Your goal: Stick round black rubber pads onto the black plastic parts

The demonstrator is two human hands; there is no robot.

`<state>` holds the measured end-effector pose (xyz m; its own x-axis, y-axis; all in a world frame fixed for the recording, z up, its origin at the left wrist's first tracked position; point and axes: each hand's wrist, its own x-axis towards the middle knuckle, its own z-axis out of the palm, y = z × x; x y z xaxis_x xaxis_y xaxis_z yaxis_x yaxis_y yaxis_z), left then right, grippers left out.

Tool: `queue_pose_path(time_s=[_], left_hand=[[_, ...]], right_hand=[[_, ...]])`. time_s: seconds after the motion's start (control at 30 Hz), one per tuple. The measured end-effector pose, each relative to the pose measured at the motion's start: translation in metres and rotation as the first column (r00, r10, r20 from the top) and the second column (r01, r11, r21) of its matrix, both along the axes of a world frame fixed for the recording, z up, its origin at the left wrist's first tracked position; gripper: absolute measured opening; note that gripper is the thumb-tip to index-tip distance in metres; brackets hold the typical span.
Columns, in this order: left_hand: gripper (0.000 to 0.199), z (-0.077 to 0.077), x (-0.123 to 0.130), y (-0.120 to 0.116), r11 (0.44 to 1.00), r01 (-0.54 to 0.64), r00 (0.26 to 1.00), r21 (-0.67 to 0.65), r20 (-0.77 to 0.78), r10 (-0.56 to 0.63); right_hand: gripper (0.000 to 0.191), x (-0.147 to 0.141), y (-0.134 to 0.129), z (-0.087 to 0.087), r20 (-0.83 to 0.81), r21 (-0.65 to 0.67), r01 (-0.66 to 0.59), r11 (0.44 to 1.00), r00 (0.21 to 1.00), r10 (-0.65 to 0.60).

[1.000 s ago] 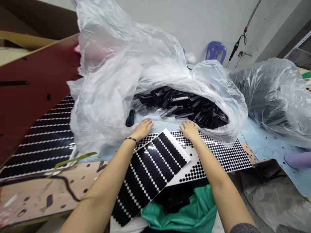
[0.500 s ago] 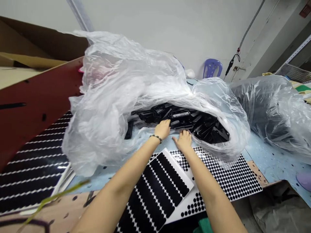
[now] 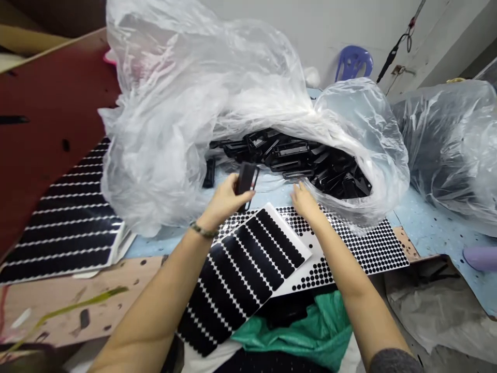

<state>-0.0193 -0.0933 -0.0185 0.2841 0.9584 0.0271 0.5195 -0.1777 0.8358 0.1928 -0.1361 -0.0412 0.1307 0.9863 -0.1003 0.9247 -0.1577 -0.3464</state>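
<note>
My left hand grips a black plastic part, a slim rectangular piece with a frame-like edge, held tilted up over the table. My right hand rests at the front lip of a clear plastic bag, fingers stretched toward the lowest black pieces; whether it touches them I cannot tell. Inside the bag's mouth lies a heap of similar black plastic parts. Beneath my forearms is a sheet of black round stickers in tight rows, overlapping a white sheet of spaced black dots.
More dot sheets lie at left beside a dark red board. A second filled plastic bag stands at right, near a purple cylinder. Green sacking hangs below the table edge. A purple chair is behind.
My left hand has drawn back from the heap toward me and left, now with a black part in it. My right hand stays near the bag's lip. The view has tilted down.
</note>
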Motion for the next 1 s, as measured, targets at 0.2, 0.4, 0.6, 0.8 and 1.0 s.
queue_pose_path(time_s=[0.2,0.4,0.6,0.8,1.0], left_hand=[[0.034,-0.031,-0.018,-0.047,0.969,0.137,0.978,-0.205,-0.125,-0.165],[0.041,-0.021,-0.018,-0.048,0.967,0.194,0.968,-0.166,0.193,-0.161],[0.046,0.005,-0.04,-0.059,0.987,0.061,0.947,-0.151,0.322,-0.009],[0.05,0.033,-0.075,-0.07,0.958,0.27,0.925,-0.095,0.302,-0.231],[0.035,0.059,-0.093,-0.074,0.965,0.263,0.964,-0.006,-0.041,-0.263]], right_hand=[[0.04,-0.023,-0.099,-0.019,-0.236,0.195,-0.044,0.98,0.968,0.09],[0.031,-0.036,-0.115,-0.023,-0.475,0.285,-0.009,0.959,0.867,0.149],[0.035,-0.055,-0.113,0.002,-0.635,0.201,-0.037,0.979,0.756,0.159],[0.038,-0.07,-0.111,0.011,-0.775,0.144,0.127,0.981,0.632,0.032],[0.054,-0.079,-0.115,0.02,-0.844,0.048,0.049,0.998,0.536,0.014]])
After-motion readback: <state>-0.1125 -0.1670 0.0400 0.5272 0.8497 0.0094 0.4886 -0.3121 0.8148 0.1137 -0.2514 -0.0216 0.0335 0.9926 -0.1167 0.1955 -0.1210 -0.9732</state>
